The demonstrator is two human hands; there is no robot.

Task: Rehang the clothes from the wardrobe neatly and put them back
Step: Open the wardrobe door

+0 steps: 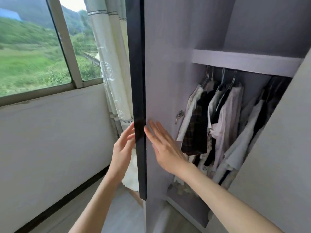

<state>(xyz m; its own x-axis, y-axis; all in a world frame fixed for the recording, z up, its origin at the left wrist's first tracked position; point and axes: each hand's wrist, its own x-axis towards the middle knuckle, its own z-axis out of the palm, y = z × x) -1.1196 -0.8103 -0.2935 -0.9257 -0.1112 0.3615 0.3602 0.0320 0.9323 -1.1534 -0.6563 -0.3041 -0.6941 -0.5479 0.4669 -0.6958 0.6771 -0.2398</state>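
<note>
My right hand point(165, 149) lies flat with its fingers point(152, 130) straight against the inner face of the wardrobe door point(161, 73), holding nothing. My left hand point(123, 148) is spread on the other side of the door's dark edge point(137, 81), fingertips at or near it; I cannot tell whether they touch. Neither hand grips anything.

The clothes point(223, 118) hang crowded on hangers point(208, 78) under the shelf point(244, 62) inside the wardrobe, some sagging askew, a few apparently heaped at the bottom. I judge them light, soft and limp, likely to slide off thin hangers. Best taken by the hanger neck, supporting the cloth below.

No brand, label or legible writing is visible.
</note>
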